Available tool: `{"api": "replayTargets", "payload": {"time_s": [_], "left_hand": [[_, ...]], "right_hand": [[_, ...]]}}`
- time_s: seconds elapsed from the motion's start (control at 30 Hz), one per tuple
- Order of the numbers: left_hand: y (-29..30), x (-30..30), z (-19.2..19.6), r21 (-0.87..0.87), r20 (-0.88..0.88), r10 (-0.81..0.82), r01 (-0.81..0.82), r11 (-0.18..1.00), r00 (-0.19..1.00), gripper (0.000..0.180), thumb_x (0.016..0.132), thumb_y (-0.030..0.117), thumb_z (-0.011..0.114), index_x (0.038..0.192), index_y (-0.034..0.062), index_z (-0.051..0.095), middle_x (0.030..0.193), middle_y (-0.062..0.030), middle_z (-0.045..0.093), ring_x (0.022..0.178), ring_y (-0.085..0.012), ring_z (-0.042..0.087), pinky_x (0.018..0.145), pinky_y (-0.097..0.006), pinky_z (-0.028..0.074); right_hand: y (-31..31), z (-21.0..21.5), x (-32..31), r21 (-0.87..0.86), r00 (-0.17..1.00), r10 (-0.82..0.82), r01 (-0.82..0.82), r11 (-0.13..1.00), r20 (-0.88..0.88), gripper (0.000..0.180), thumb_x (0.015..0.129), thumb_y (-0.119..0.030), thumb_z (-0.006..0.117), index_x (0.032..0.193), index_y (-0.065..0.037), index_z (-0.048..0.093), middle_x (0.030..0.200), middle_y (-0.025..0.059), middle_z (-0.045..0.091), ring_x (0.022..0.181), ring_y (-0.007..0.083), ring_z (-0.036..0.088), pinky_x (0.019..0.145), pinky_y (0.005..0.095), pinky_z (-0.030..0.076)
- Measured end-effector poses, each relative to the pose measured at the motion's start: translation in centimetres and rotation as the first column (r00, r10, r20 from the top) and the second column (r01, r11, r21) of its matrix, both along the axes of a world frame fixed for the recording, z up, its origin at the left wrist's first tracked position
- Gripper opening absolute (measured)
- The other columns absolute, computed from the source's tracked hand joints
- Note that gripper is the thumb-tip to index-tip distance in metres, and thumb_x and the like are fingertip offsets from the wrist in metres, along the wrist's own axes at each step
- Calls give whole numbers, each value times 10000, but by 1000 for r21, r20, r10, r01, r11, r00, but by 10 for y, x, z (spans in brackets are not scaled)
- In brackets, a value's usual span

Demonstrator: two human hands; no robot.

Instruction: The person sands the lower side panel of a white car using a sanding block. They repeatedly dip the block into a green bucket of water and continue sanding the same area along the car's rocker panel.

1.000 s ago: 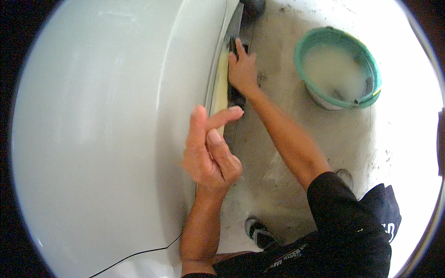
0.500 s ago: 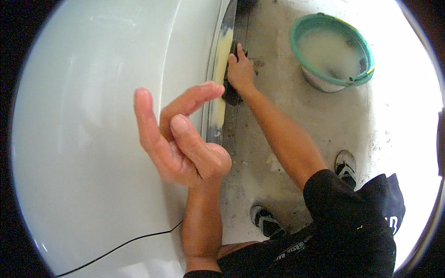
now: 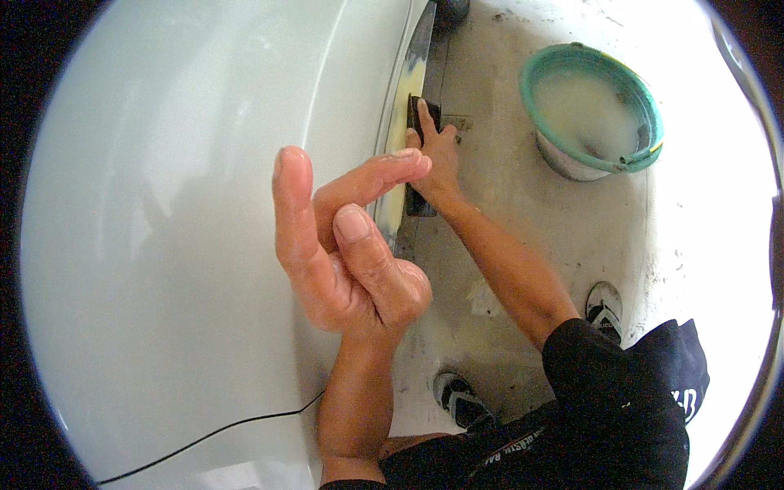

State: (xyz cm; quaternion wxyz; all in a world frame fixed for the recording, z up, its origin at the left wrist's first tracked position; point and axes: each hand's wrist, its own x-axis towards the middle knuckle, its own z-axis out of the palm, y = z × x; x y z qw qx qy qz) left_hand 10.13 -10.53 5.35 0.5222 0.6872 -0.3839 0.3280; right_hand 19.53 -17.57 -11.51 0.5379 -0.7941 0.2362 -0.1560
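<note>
Close in front of me, my left hand (image 3: 359,245) is raised with its fingers bent and apart, holding nothing. Behind it curves a glossy white car body panel (image 3: 196,204). Along the panel's lower edge runs a strip of pale yellow body filler (image 3: 394,139) with grey patches. Farther off, my right hand (image 3: 439,159) presses a long black sanding block (image 3: 422,204) against that strip, index finger stretched along it. My left fingertips overlap the right wrist area in view and hide part of the block.
A green-rimmed bucket (image 3: 535,106) of cloudy water stands on the stained concrete floor (image 3: 523,220) at the right. My feet in sandals (image 3: 464,400) are below. A thin black cable (image 3: 220,427) crosses the panel at lower left. A dark round object (image 3: 452,12) lies at the top.
My right hand and the sanding block have shifted slightly nearer along the filler strip. The left hand appears farther right, and the whole view has shifted a little.
</note>
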Motion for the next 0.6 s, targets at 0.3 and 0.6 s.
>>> {"api": "replayTargets", "payload": {"time_s": [0.3,0.6], "left_hand": [[24,-13,23,69,-3,97,-97,993,995,503,991,148,317,1447,-7,175,907,-288,644,708,-360,661,709,-445,573],[26,-17,38,92,62,93,-99,991,994,504,982,132,305,1442,-20,167,911,-295,641,687,-364,652,677,-462,582]], "right_hand": [[-25,18,74,-87,983,-100,114,990,152,569,922,-366,471,1449,-174,372,1110,388,461,990,517,532,914,535,437],[-28,23,88,192,966,-84,37,981,243,542,915,-324,462,1429,-158,410,1211,411,466,1136,530,472,993,538,385]]}}
